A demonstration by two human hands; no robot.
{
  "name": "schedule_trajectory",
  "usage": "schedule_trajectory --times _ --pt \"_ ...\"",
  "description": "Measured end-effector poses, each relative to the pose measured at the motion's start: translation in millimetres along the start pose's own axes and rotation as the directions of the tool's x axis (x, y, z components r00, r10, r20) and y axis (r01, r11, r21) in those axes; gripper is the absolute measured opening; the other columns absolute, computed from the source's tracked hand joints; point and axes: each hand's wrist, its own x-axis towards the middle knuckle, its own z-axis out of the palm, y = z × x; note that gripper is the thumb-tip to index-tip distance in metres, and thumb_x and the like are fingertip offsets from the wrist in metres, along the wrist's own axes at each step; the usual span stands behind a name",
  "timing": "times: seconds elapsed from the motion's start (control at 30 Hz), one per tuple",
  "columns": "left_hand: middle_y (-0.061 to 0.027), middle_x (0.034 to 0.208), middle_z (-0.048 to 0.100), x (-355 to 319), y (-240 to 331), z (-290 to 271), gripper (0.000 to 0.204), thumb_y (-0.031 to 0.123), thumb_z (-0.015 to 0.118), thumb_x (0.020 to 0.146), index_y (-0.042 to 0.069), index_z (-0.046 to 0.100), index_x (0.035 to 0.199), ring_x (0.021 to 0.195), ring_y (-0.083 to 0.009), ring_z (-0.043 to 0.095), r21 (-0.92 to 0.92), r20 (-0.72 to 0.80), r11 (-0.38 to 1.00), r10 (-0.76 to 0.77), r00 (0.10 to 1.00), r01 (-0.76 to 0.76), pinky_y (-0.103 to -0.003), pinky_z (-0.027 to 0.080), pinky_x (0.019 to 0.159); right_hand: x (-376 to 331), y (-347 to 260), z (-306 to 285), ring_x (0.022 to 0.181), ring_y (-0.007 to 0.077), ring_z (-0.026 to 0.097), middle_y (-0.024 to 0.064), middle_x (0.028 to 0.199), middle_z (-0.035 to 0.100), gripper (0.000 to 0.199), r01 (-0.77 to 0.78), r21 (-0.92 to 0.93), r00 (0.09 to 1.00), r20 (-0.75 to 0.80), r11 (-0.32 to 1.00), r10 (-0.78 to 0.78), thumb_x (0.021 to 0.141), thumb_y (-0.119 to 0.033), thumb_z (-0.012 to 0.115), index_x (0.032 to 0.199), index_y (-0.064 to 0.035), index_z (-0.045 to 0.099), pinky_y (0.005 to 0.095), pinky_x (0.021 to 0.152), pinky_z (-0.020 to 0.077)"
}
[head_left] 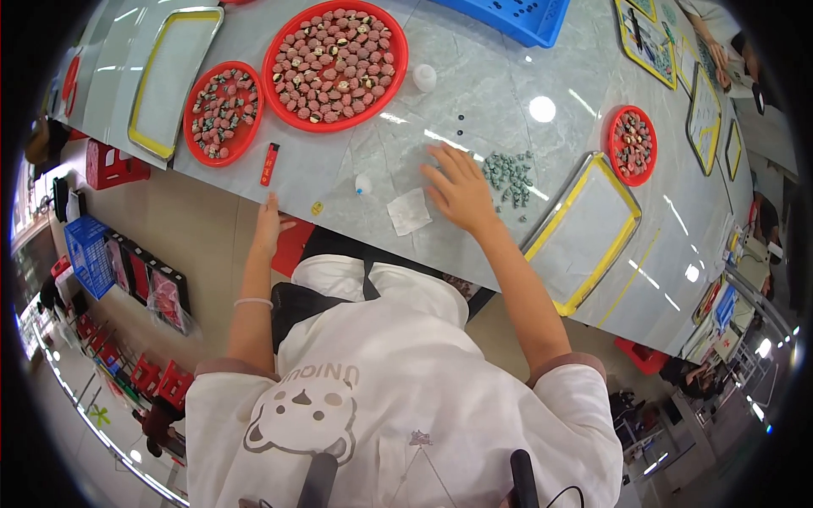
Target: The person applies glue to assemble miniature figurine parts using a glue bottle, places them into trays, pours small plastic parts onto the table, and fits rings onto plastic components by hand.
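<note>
A white shirt (423, 364) with a bear print (301, 415) fronts a gray table (339, 161). The right hand (461, 193), fingers splayed and unclenched, is between a white square (409, 212) and loose green pieces (508, 176), a yellow-edged tray (584, 241) to their right. The left hand (269, 227), its grip unclear, is at the table's edge. Red trays (401, 63) hold pink, shell-like pieces (339, 68); a red strip (268, 167) bears yellow characters.

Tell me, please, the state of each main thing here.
Left grip, open or shut unclear
Right grip, open beside green pieces
Green pieces, loosely scattered
White square, lying flat
Red strip, lying flat
Large red tray, covered with pink pieces
Right red tray, partly filled
</note>
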Motion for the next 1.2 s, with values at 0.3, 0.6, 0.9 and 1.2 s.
schedule_trajectory --times 0.3,0.6,0.9,1.2 --pt "-0.0167 0.11 0.049 7 -8 -2 0.056 0.046 0.033 0.089 -0.003 0.037 0.116 0.09 -0.0259 0.055 -0.034 0.024 0.999 0.004 1.0 -0.003 -0.033 0.05 0.069 -20 30 20 0.098 0.0243 0.05 0.008 0.098 0.052 0.018 0.035 -0.252 0.99 -0.126 0.967 -0.068 0.066 -0.008 0.056 0.083 -0.0057 0.051 0.0357 0.087 0.0394" --pt "-0.0174 0.112 0.047 1 -3 5 0.053 0.044 0.033 0.09 -0.001 0.033 0.118 0.094 -0.027 0.054 -0.115 0.032 0.993 -0.016 0.999 0.02 -0.036 0.049 0.072 -53 58 -11 0.093 0.0256 0.051 0.0088 0.097 0.052 0.019 -0.103 -0.318 0.989 -0.131 0.943 0.064 0.069 -0.005 0.06 0.087 -0.0053 0.052 0.0371 0.084 0.0392" --pt "-0.016 0.111 0.047 -2 -1 -1 0.052 0.044 0.034 0.09 0.0 0.033 0.118 0.092 -0.0253 0.055 -0.137 0.04 0.989 -0.044 0.998 0.049 -0.035 0.05 0.069 43 77 -62 0.094 0.0294 0.048 0.0118 0.099 0.052 0.021 -0.267 -0.101 0.926 -0.303 0.958 0.226 0.073 -0.005 0.057 0.093 -0.0036 0.054 0.0365 0.082 0.0369" --pt "-0.0135 0.108 0.047 2 -8 -3 0.051 0.042 0.034 0.09 0.003 0.03 0.123 0.081 -0.0199 0.054 -0.111 0.009 0.989 -0.093 0.996 0.094 -0.029 0.05 0.062 260 169 -33 0.099 0.0342 0.047 0.0173 0.106 0.05 0.035 -0.313 0.036 0.926 -0.21 0.949 0.313 0.082 -0.028 0.051 0.107 -0.0041 0.052 0.0384 0.086 0.0373"
